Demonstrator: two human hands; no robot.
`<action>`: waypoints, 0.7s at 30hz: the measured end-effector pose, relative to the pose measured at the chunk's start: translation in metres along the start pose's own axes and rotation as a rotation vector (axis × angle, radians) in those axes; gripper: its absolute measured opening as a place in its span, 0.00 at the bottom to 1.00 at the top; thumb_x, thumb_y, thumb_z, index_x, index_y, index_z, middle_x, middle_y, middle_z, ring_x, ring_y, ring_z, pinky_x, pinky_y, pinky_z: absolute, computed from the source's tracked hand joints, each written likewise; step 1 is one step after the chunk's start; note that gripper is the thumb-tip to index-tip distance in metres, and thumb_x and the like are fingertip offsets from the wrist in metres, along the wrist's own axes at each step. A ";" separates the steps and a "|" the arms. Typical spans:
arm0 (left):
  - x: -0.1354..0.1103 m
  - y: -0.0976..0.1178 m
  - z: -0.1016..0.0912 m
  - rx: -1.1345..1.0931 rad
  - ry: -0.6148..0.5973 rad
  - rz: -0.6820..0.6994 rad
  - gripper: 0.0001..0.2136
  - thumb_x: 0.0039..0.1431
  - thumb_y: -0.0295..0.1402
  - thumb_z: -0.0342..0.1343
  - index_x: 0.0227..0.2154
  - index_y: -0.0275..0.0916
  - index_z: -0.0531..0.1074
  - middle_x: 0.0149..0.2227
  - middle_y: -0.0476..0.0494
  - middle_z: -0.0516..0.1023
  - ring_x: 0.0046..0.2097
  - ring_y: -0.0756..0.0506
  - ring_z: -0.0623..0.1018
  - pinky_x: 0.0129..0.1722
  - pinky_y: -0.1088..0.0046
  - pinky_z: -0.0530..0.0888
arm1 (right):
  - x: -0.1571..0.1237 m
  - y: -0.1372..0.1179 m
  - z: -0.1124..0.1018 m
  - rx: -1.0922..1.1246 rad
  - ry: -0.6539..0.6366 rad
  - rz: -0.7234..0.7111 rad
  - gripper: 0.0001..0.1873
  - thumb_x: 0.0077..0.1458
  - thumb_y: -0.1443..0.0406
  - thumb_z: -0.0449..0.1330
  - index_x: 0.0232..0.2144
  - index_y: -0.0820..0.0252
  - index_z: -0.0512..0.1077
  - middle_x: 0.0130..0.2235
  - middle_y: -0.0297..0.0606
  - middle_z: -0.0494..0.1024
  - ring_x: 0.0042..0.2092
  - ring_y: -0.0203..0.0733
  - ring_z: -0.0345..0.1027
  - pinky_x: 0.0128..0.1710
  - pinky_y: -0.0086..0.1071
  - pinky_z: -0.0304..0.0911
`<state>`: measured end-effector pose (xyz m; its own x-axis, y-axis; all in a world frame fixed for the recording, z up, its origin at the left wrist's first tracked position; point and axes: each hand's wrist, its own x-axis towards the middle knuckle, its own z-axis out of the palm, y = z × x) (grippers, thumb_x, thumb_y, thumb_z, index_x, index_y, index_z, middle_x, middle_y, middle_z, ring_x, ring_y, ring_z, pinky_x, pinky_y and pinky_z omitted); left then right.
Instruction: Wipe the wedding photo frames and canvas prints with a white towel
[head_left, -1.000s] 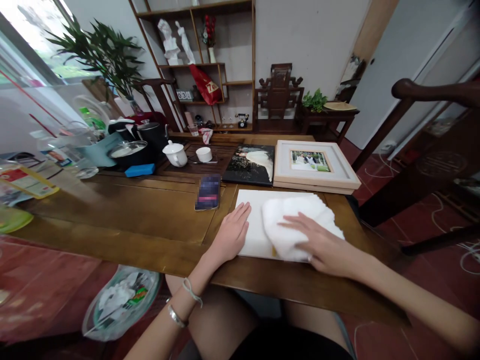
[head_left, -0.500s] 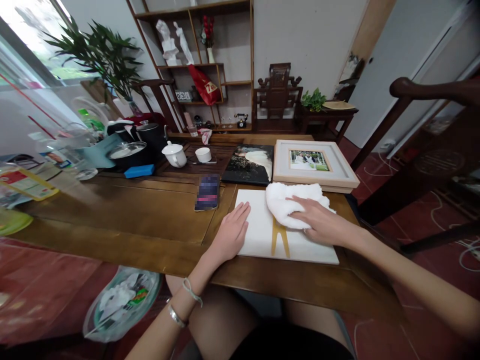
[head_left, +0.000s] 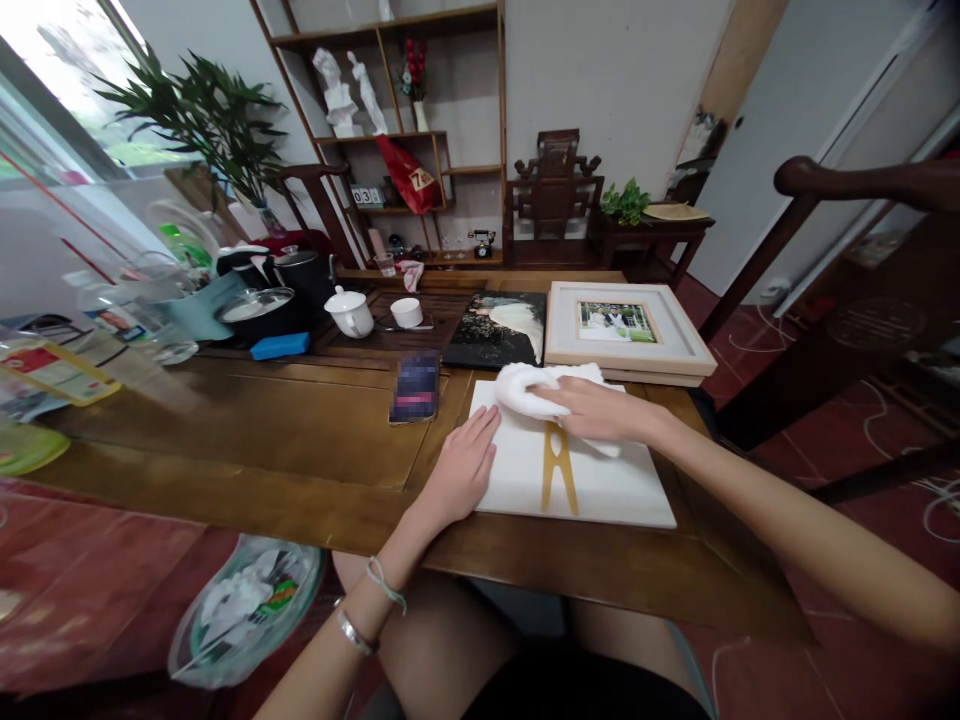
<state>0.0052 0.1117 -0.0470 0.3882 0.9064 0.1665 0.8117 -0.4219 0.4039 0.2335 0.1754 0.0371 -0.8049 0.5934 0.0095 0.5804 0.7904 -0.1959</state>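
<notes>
A white board [head_left: 622,495] with a tan, A-like shape [head_left: 558,470] on its face lies flat near the table's front edge. My right hand [head_left: 600,408] grips a white towel [head_left: 525,392] and presses it on the upper part of the board, covering the top of the tan shape. My left hand [head_left: 465,465] rests flat on the board's left edge, fingers stretched out, close to the towel. Just behind the board lie a dark picture panel [head_left: 487,330] and a light wooden photo frame [head_left: 637,330].
On the wooden table [head_left: 300,430], a phone [head_left: 415,387] lies left of the board. Further left are a white teapot [head_left: 349,313], a small white cup [head_left: 406,313], a blue block [head_left: 280,346] and a black pot [head_left: 256,308]. A bin [head_left: 255,610] stands below, and a chair [head_left: 847,300] at right.
My right hand has moved left across the board with the towel, uncovering more of the tan shape and the board's right side. My left hand has stayed in place.
</notes>
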 end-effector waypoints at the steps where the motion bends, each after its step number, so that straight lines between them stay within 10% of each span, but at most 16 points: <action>1: 0.000 0.000 0.000 0.002 0.006 0.002 0.23 0.67 0.32 0.36 0.63 0.33 0.54 0.66 0.38 0.55 0.68 0.42 0.53 0.64 0.56 0.55 | 0.015 -0.004 -0.001 0.007 -0.015 -0.029 0.27 0.49 0.75 0.47 0.52 0.62 0.66 0.45 0.46 0.76 0.41 0.48 0.68 0.40 0.38 0.61; 8: 0.000 -0.002 -0.001 -0.003 0.000 -0.002 0.23 0.67 0.33 0.37 0.63 0.34 0.56 0.66 0.38 0.56 0.68 0.41 0.54 0.65 0.55 0.55 | 0.070 -0.023 -0.001 0.022 -0.051 -0.091 0.25 0.51 0.72 0.48 0.51 0.58 0.67 0.44 0.44 0.77 0.38 0.47 0.70 0.34 0.35 0.60; 21: -0.001 0.002 -0.003 -0.010 -0.015 -0.017 0.23 0.67 0.32 0.36 0.63 0.34 0.54 0.67 0.39 0.54 0.68 0.43 0.53 0.64 0.57 0.56 | -0.054 0.013 0.006 -0.054 -0.026 0.253 0.34 0.49 0.73 0.49 0.59 0.58 0.61 0.46 0.47 0.75 0.46 0.51 0.70 0.44 0.42 0.66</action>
<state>0.0055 0.1101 -0.0437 0.3815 0.9128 0.1457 0.8136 -0.4064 0.4158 0.2833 0.1523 0.0278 -0.6356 0.7698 -0.0582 0.7690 0.6246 -0.1362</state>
